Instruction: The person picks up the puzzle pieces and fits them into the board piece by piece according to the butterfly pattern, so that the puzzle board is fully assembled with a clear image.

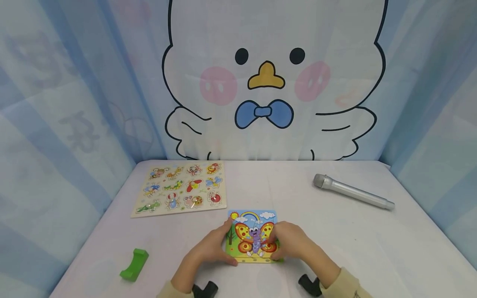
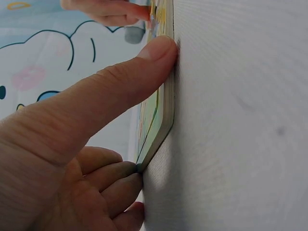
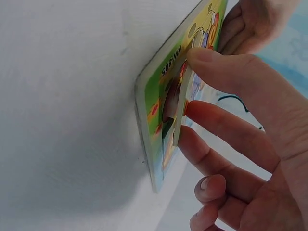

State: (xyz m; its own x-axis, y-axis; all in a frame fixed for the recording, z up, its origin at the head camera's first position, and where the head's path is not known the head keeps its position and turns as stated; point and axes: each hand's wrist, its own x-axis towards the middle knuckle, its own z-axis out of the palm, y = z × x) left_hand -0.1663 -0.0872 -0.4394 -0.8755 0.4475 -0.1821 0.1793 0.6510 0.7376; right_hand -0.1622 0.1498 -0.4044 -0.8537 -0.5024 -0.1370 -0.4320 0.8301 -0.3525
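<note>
A small butterfly puzzle board lies flat on the table near its front edge. My left hand holds the board's left side, with the thumb at the near edge and the fingers along the far part of that side. On the board's right part, my right hand pinches a thin puzzle piece between thumb and fingers. In the right wrist view the piece stands tilted up from the board, and part of the recess under it shows. The fingers hide much of its face.
An insect peg puzzle lies at the back left of the white table. A silver microphone lies at the back right. A green curved block is at the front left. A curtain hangs behind.
</note>
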